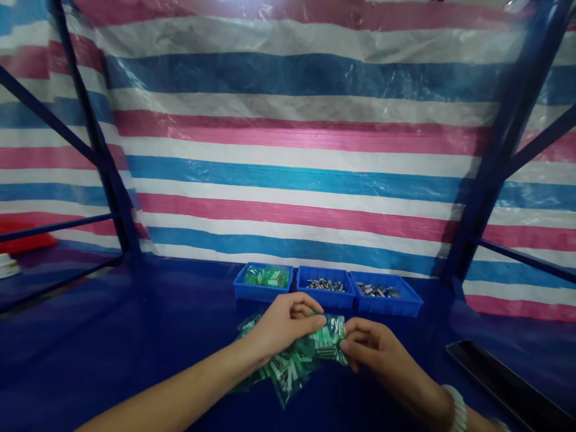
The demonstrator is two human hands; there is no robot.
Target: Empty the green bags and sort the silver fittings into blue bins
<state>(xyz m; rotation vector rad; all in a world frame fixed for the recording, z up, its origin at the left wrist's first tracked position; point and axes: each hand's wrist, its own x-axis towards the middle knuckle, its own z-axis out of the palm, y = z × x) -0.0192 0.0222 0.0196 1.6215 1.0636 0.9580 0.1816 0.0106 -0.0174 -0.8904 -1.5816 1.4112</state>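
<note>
A small clear bag (329, 340) with green and white pieces and screws inside is held up between both hands. My left hand (290, 321) is closed on its left side, thumb on top. The fingertips of my right hand (369, 345) pinch its right edge. Beneath and left of my left hand, several similar bags (288, 372) lie in a pile on the dark blue table (180, 336), partly hidden by the hand and forearm.
Behind the hands stand three blue trays in a row: the left one (257, 292) with green bags, the middle one (326, 297) and right one (391, 305) with metal parts. A dark flat device (504, 378) lies at right. Blue posts flank the table.
</note>
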